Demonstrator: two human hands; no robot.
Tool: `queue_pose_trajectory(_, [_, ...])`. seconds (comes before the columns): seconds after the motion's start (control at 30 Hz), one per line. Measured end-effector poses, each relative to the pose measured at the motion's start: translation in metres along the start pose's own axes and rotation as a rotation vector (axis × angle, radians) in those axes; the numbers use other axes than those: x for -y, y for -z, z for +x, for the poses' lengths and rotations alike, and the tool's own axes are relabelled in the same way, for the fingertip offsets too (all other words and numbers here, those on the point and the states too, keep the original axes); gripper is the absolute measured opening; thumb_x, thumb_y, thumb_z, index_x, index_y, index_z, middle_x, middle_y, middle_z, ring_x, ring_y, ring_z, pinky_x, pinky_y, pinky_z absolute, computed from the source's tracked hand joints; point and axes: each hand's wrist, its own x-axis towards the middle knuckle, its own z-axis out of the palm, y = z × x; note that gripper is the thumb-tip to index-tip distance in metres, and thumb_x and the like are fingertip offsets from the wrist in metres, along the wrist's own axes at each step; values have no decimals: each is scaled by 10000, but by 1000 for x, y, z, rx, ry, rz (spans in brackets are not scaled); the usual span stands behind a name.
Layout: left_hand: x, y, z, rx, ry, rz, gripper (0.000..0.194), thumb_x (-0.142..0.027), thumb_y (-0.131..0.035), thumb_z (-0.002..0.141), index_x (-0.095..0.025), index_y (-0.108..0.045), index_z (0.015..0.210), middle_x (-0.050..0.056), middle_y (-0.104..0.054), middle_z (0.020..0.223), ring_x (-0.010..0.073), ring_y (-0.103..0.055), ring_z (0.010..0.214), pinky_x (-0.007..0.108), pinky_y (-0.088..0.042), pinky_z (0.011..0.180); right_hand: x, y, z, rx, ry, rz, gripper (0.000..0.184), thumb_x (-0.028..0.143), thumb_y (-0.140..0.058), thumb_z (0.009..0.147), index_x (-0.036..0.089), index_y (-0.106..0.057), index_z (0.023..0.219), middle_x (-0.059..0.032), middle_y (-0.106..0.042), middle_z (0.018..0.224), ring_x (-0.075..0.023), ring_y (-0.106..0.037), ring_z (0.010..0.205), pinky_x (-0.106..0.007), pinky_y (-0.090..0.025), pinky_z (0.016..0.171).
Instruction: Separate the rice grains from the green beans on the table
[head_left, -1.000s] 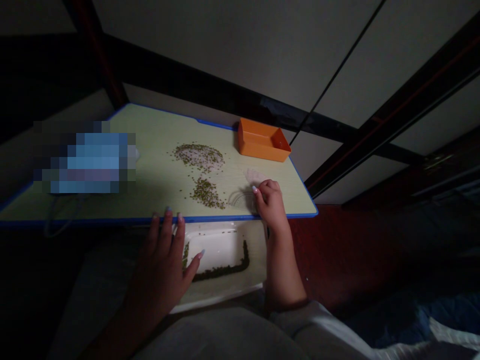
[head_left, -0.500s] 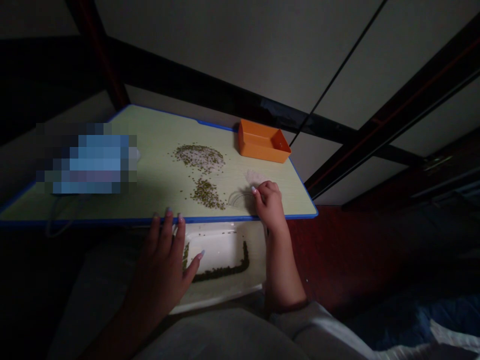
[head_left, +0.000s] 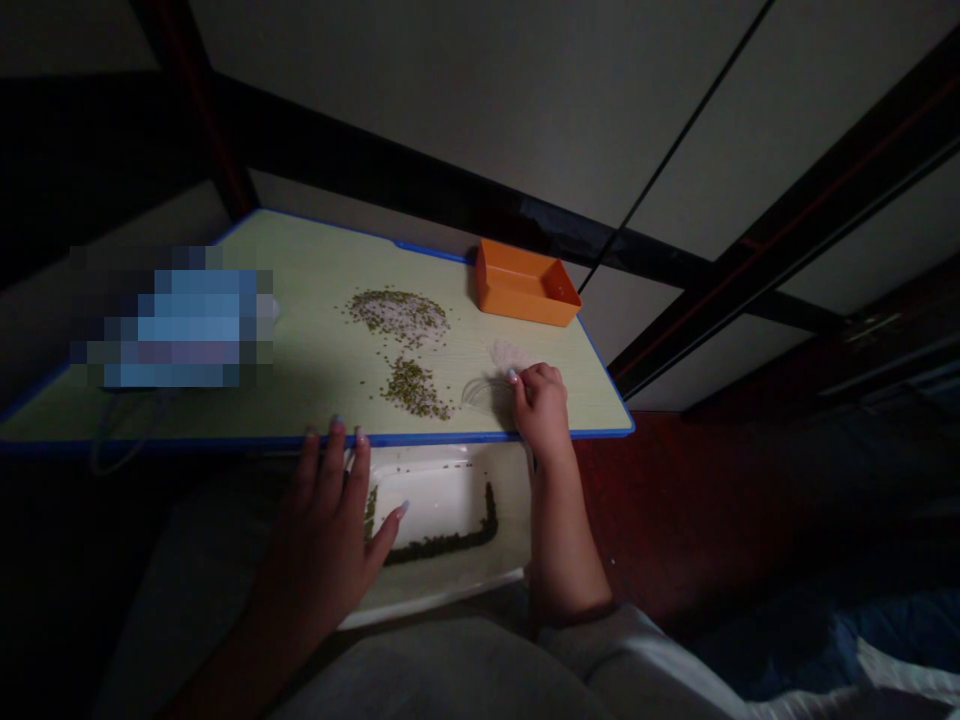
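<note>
On the pale green table (head_left: 300,260) lies a mixed heap of green and whitish grains (head_left: 397,315). Nearer me is a smaller heap of mostly green grains (head_left: 412,385). My right hand (head_left: 541,405) is closed in a pinch low over the tabletop, right of that heap; what its fingers grip is unclear. Thin pale curved loops (head_left: 480,393) show on the table just left of its fingertips. Beyond the hand sits a small whitish patch of grains (head_left: 510,353). My left hand (head_left: 330,510) is spread open, fingertips at the table's front edge, thumb over a white basin (head_left: 450,585).
An orange open box (head_left: 529,290) stands at the table's back right. Dark green grains line the basin's inner bottom edge. A blurred-out blue object (head_left: 187,330) is at the table's left, with a thin cord (head_left: 101,450) by the front edge. Cabinet panels rise behind.
My right hand has shifted very slightly to the right, and the pale loops by its fingertips have moved with it. My left hand and the heaps look unchanged.
</note>
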Motion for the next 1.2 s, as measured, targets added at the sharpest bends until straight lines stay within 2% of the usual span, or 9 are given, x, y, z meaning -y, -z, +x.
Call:
queue_pose_trajectory(0.5, [-1, 0, 0, -1, -10, 21, 832, -428, -502, 878, -55, -155, 1536, 299, -212, 1590, 468, -108, 1502, 617, -295, 1150, 4, 6, -2, 91, 79, 66, 267, 277, -487, 957, 217, -558, 707, -56, -583, 893, -217, -491, 930, -355, -397, 850])
queue_pose_trajectory(0.77, [1, -1, 0, -8, -16, 16, 860, -431, -502, 880, -97, -85, 1553, 274, -185, 1608, 462, -104, 1504, 617, -296, 1149, 5, 4, -2, 44, 71, 80, 258, 278, -481, 955, 215, -567, 720, -62, -576, 889, -220, -484, 931, -365, -392, 852])
queue_pose_trajectory(1.0, [0, 1, 0, 2, -19, 20, 847, -427, -506, 879, -62, -127, 1542, 300, -222, 1582, 475, -125, 1494, 620, -308, 1142, 4, 3, -1, -18, 81, 91, 268, 282, -475, 961, 221, -559, 714, -64, -572, 866, -225, -487, 910, -370, -399, 843])
queue_pose_trajectory(1.2, [1, 0, 0, -7, -25, 16, 850, -421, -509, 879, -69, -114, 1546, 295, -208, 1589, 473, -114, 1497, 624, -302, 1145, 4, 0, -1, 6, 89, 80, 251, 274, -481, 958, 224, -564, 727, -61, -572, 871, -224, -489, 922, -363, -401, 838])
